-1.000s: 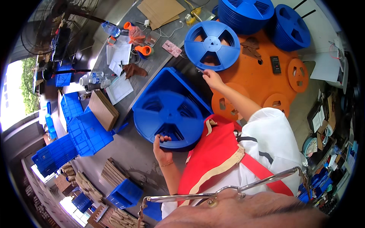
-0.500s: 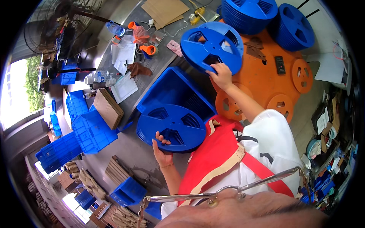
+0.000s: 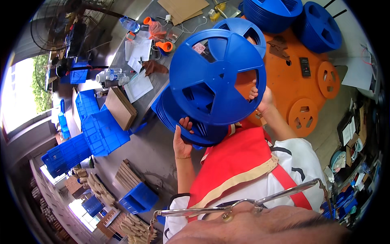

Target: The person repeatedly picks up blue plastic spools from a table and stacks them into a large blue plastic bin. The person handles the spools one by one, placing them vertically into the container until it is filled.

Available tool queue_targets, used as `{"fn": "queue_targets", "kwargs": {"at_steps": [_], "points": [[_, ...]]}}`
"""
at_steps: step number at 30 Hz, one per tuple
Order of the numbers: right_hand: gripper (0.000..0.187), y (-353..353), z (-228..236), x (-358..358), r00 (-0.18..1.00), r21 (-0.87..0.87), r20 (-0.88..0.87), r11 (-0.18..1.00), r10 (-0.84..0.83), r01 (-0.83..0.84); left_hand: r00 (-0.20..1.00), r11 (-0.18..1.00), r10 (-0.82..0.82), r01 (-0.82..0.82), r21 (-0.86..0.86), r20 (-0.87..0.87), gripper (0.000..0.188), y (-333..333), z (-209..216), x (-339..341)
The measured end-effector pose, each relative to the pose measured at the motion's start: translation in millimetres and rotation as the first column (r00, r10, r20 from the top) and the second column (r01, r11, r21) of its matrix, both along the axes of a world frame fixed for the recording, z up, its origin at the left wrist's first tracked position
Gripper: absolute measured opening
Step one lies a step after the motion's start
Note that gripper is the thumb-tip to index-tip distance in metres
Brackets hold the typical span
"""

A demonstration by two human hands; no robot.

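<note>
In my right hand (image 3: 265, 97) is a large blue plastic reel disc (image 3: 223, 57), raised before me; its rim is gripped through one of its cut-outs. Beneath it, partly covered, a stack of similar blue reel discs (image 3: 165, 112) leans against my red apron. My left hand (image 3: 182, 140) holds that stack from below, fingers curled over an inner edge. Behind the raised disc, another blue reel disc (image 3: 243, 27) shows only its upper part, over the orange round table (image 3: 290, 83).
Tall stacks of blue discs (image 3: 319, 28) stand at the orange table's far edge. A black handheld device (image 3: 305, 67) and brown gloves (image 3: 278, 46) lie there. The grey workbench left holds papers (image 3: 138, 86), orange tape dispensers (image 3: 164, 46) and bottles; blue crates (image 3: 103, 132) stand nearer left.
My right hand has lifted a disc off the ones at the orange table and brought it nearer, over the stack. My left hand has shifted slightly upward, still on the stack.
</note>
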State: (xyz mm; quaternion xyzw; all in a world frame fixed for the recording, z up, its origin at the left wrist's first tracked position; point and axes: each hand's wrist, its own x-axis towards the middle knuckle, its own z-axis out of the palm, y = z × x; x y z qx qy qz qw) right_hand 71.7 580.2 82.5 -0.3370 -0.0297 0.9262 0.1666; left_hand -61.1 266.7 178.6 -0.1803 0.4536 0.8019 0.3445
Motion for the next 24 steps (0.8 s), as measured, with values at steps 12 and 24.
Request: {"fn": "queue_targets", "kwargs": {"at_steps": [12, 24], "points": [[0.031, -2.7, -90.8, -71.4, 0.648, 0.558, 0.584, 0.339, 0.488, -0.758, 0.995, 0.991, 0.096, -0.100, 0.092, 0.041, 0.024, -19.3, 13.3, 7.8], [0.039, 22.4, -139.5, -128.0, 0.435, 0.251, 0.829, -0.462, -0.350, -0.851, 0.981, 0.986, 0.160, -0.155, 0.055, -0.107, 0.040, -46.7, 12.7, 24.7]]}}
